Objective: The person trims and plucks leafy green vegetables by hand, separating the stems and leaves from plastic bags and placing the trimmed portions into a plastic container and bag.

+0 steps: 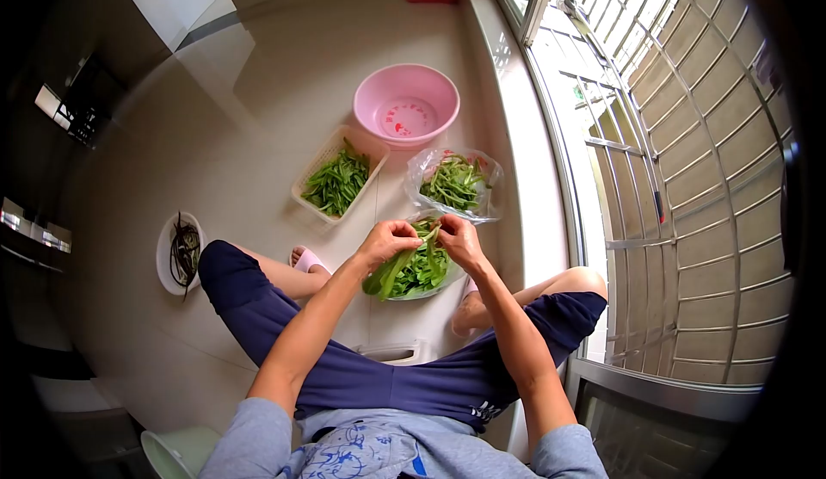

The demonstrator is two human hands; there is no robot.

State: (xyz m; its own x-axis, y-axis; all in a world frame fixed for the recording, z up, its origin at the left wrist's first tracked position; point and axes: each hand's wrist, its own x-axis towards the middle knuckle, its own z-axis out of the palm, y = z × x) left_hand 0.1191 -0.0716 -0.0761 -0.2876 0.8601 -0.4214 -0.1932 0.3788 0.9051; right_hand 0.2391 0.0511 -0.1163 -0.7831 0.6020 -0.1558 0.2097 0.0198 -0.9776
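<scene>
Between my two hands is a leafy green vegetable (396,271), its long leaves hanging down to the left. My left hand (387,242) pinches the stem with thumb and fingers. Close beside it, my right hand (461,241) is closed on the stem's upper end. Directly below lies a heap of leafy greens (426,274) in what looks like a clear plastic bag, partly hidden by the hands. Just beyond them, another clear plastic bag (488,169) holds cut green stems (453,183). A pale rectangular basket (376,146) with green leaves (338,183) stands to its left.
A pink basin (406,79) sits behind the basket. A white bowl (163,259) with dark, thin strands is on the tiled floor (267,135) at left. A barred window (680,160) and its ledge run along the right. A pale green bucket (181,451) stands at lower left.
</scene>
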